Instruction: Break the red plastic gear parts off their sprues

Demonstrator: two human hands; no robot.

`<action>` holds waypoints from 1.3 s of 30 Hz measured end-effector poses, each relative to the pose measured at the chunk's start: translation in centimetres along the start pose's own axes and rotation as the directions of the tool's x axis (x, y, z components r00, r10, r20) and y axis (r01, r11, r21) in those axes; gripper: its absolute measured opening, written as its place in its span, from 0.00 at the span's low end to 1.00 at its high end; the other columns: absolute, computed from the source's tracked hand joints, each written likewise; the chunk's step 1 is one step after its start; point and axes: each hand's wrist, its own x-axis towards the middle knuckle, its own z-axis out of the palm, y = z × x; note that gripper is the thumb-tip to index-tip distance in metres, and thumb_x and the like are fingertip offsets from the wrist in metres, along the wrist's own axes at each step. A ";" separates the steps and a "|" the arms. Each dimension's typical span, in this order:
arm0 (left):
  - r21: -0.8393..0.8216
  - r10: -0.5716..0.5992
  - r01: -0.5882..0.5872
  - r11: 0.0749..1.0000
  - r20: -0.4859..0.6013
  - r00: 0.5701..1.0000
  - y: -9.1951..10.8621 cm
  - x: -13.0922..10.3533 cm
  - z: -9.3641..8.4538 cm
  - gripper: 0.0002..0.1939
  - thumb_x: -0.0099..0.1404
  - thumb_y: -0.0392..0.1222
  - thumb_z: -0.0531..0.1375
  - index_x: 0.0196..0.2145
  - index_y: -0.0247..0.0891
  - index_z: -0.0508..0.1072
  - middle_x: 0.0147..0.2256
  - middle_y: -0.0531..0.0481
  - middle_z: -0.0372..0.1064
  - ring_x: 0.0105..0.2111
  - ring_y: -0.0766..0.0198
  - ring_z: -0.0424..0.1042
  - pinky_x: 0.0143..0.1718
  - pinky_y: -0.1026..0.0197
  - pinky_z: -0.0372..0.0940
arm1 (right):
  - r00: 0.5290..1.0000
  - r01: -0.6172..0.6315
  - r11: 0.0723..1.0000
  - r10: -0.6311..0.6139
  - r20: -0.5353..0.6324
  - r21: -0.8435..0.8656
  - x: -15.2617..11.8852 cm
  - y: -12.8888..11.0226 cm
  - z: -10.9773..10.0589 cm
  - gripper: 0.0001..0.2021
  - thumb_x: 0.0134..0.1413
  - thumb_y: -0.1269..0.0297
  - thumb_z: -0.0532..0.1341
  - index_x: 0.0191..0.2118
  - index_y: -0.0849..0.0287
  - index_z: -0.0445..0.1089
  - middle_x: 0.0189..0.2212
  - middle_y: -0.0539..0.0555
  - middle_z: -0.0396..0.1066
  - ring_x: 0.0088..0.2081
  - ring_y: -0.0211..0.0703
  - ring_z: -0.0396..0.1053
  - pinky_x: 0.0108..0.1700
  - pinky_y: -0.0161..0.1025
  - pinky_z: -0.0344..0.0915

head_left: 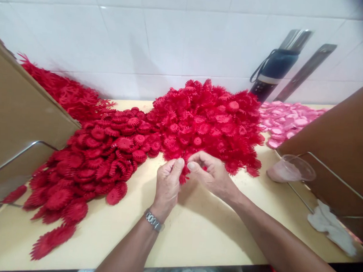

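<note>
My left hand (168,179), with a metal watch (152,220) on its wrist, is closed in a pinch on a small red flower piece (184,176) at the middle of the table. Just right of it, my right hand (208,172) has its thumb and index finger bent together near the same piece; whatever lies between those fingertips is too small to make out. Behind both hands rises a large heap of bright red fringed flowers (208,121). A pile of darker red round fringed pieces (91,156) spreads to the left.
Red strips (66,92) lie at the back left by a cardboard panel (25,87). Pink pieces (289,120), a dark bottle (274,70) and a metal ruler (305,73) are at the back right. A clear plastic cup (284,170) and white cloth (330,224) sit nearer, by a brown panel (336,145).
</note>
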 end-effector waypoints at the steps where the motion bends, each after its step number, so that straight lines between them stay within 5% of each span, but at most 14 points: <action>1: 0.004 0.000 0.000 1.000 0.013 1.000 0.0 0.0 0.0 0.20 0.54 0.53 0.60 0.18 0.35 0.62 0.15 0.59 0.53 0.15 0.76 0.49 0.14 0.70 0.47 | 1.000 0.013 1.000 -0.013 -0.001 0.006 0.0 0.0 -0.1 0.07 0.52 0.62 0.59 0.32 0.61 0.65 0.26 0.49 0.65 0.28 0.35 0.63 0.31 0.32 0.60; 6: -0.031 -0.039 0.041 0.999 0.083 0.996 0.1 0.1 0.0 0.20 0.55 0.55 0.59 0.19 0.35 0.62 0.16 0.58 0.56 0.15 0.75 0.53 0.14 0.70 0.48 | 0.996 0.015 0.999 -0.018 0.083 0.039 0.2 0.2 -0.3 0.04 0.51 0.68 0.59 0.28 0.61 0.64 0.23 0.48 0.64 0.26 0.34 0.62 0.29 0.32 0.59; 12: -0.036 -0.080 0.095 0.995 0.298 0.951 0.5 0.0 0.2 0.10 0.55 0.40 0.61 0.24 0.36 0.62 0.18 0.56 0.64 0.18 0.70 0.63 0.21 0.68 0.59 | 0.984 -0.010 0.999 0.017 -0.178 0.039 0.5 1.2 -1.0 0.05 0.54 0.65 0.56 0.30 0.60 0.62 0.23 0.47 0.61 0.23 0.33 0.59 0.26 0.32 0.57; 19: -0.064 -0.097 0.110 0.992 0.177 0.979 0.7 0.2 0.1 0.06 0.53 0.37 0.60 0.25 0.35 0.65 0.17 0.57 0.62 0.15 0.72 0.60 0.18 0.69 0.56 | 0.985 0.048 0.995 -0.062 -0.163 -0.088 0.2 0.9 -0.6 0.04 0.55 0.67 0.54 0.32 0.60 0.63 0.24 0.49 0.64 0.26 0.36 0.62 0.28 0.33 0.59; 26: 0.073 -0.042 0.035 0.997 0.095 0.995 -0.1 0.5 -0.2 0.08 0.53 0.39 0.60 0.21 0.33 0.67 0.16 0.56 0.60 0.15 0.74 0.57 0.17 0.69 0.52 | 0.895 0.328 0.850 -0.419 -0.153 -0.412 0.2 1.6 -0.6 0.05 0.56 0.72 0.52 0.32 0.59 0.63 0.26 0.51 0.64 0.28 0.37 0.63 0.31 0.33 0.60; 31: 0.019 -0.083 0.082 0.996 0.013 0.996 0.0 0.5 0.1 0.07 0.50 0.36 0.61 0.19 0.34 0.65 0.15 0.59 0.55 0.15 0.76 0.52 0.15 0.70 0.46 | 0.850 0.131 0.861 -0.353 -0.391 -0.492 0.9 1.7 -2.0 0.04 0.55 0.72 0.53 0.30 0.59 0.62 0.23 0.49 0.61 0.24 0.37 0.60 0.28 0.34 0.59; 35: -0.007 -0.082 0.082 0.997 0.014 0.997 0.4 0.4 0.3 0.11 0.50 0.40 0.62 0.20 0.35 0.63 0.18 0.58 0.56 0.17 0.76 0.50 0.16 0.70 0.44 | 0.887 0.249 0.859 -0.388 -0.251 -0.448 0.8 1.6 -2.0 0.07 0.55 0.72 0.53 0.40 0.60 0.64 0.27 0.50 0.64 0.26 0.36 0.62 0.29 0.33 0.60; 39: 0.016 -0.071 0.072 0.997 -0.028 0.997 0.2 0.5 0.1 0.16 0.51 0.44 0.63 0.18 0.35 0.60 0.16 0.59 0.52 0.17 0.76 0.47 0.17 0.70 0.43 | 0.903 0.221 0.904 -0.331 -0.274 -0.367 0.6 1.4 -1.9 0.09 0.55 0.71 0.53 0.41 0.59 0.66 0.24 0.48 0.61 0.24 0.35 0.60 0.30 0.33 0.61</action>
